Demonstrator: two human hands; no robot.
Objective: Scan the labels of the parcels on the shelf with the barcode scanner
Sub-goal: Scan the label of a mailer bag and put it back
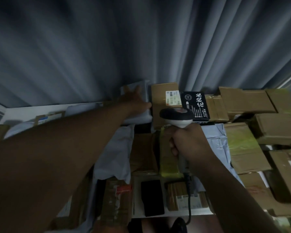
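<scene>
Right hand (190,143) wrapped round the barcode scanner (176,117) handle, aimed at the labelled carton (165,98) on the shelf; left hand (136,100), fingers spread, steadies a soft grey mailer (141,105) (probably light, slippery; best lifted by its edges).

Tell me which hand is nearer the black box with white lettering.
Right. The right hand grips the barcode scanner just below the black box; the left hand rests on a white parcel farther left.

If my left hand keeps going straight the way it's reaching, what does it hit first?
The left hand already lies on the grey poly mailer at the shelf's back; straight on, it would probably meet the blue-grey curtain just behind, though depth is unclear.
</scene>
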